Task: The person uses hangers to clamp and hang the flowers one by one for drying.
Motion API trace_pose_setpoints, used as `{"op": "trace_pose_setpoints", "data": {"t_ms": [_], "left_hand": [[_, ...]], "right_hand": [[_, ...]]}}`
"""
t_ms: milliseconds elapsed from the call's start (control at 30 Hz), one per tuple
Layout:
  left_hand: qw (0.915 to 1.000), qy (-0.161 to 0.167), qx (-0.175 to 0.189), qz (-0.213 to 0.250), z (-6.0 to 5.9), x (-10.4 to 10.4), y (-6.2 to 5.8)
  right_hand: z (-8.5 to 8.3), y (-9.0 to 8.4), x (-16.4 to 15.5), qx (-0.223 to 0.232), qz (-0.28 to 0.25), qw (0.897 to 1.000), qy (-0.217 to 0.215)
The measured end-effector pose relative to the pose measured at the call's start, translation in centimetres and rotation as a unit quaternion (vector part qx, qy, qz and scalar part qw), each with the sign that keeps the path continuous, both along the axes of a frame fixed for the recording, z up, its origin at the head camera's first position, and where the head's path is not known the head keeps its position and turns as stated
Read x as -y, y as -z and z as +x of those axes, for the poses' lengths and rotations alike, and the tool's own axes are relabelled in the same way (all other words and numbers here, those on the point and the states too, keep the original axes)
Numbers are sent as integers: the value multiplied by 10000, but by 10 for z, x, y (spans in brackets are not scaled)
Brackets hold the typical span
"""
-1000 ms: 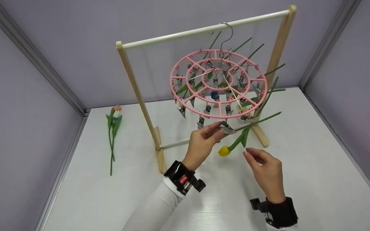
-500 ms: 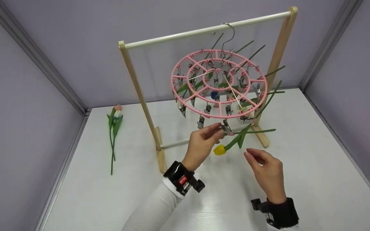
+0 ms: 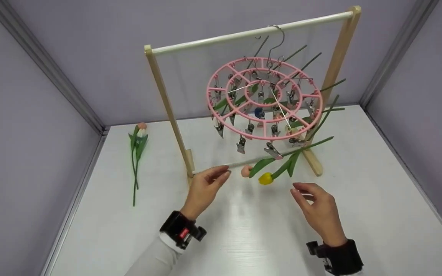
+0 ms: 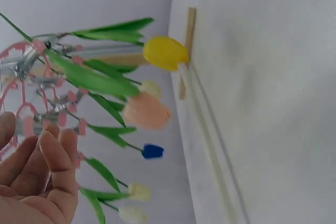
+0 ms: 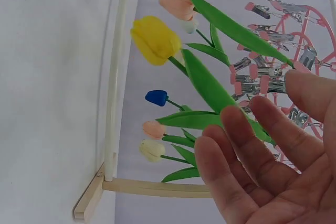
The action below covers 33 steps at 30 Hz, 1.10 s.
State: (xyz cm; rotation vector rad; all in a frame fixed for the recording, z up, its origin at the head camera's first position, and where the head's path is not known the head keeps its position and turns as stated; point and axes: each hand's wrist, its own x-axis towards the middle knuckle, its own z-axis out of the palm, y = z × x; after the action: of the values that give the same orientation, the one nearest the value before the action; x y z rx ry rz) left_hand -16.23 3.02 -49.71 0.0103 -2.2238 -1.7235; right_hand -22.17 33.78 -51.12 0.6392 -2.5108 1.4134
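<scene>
A pink round clip hanger hangs from the rack with several metal clips around it. From a front clip, a peach tulip hangs by its stem. Beside it is a yellow tulip, its head tilted down and left. My left hand is below and left of the peach tulip, holding nothing, fingers loosely bent. Lower right of the yellow tulip, my right hand is likewise without anything in its relaxed fingers. A blue tulip and several paler ones hang farther back in the right wrist view.
The hanger's hook is over the white top bar of a rack with wooden posts. On the white table, two tulips lie at the left. A low white crossbar runs behind the hands.
My left hand has let go of the front clip and moved down and left, so the peach tulip shows. The yellow tulip's leaf has come away from my right fingertips.
</scene>
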Motion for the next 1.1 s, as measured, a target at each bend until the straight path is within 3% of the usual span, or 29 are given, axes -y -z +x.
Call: {"op": "trace_pose_setpoints", "data": {"t_ms": [167, 300, 400, 567, 700, 833, 967, 1100], "left_hand": [[9927, -974, 294, -647, 22, 59, 23], [9679, -1903, 672, -1499, 33, 108, 35], [9483, -2279, 1167, -1877, 39, 143, 40], [9335, -2216, 2067, -1919, 43, 188, 44], [9219, -2243, 2463, -1979, 41, 208, 49], [9059, -2260, 2920, -2075, 37, 217, 55], [8896, -2132, 3417, -2153, 31, 217, 62], [8791, -2147, 3598, -2272, 23, 216, 69]], "right_hand": [[-1, 5, -12, -213, 425, 9988, 61], [-3, 9, -23, -600, 749, 9952, 197], [-6, 11, -33, -747, 901, 9928, 266], [-11, 11, -55, -813, 1265, 9884, 216], [-18, 8, -76, -1162, 1527, 9813, 173], [-24, 7, -94, -1491, 1659, 9746, 221], [-30, 11, -105, -1523, 1717, 9731, 205], [-33, 18, -112, -1450, 1771, 9732, 214]]}}
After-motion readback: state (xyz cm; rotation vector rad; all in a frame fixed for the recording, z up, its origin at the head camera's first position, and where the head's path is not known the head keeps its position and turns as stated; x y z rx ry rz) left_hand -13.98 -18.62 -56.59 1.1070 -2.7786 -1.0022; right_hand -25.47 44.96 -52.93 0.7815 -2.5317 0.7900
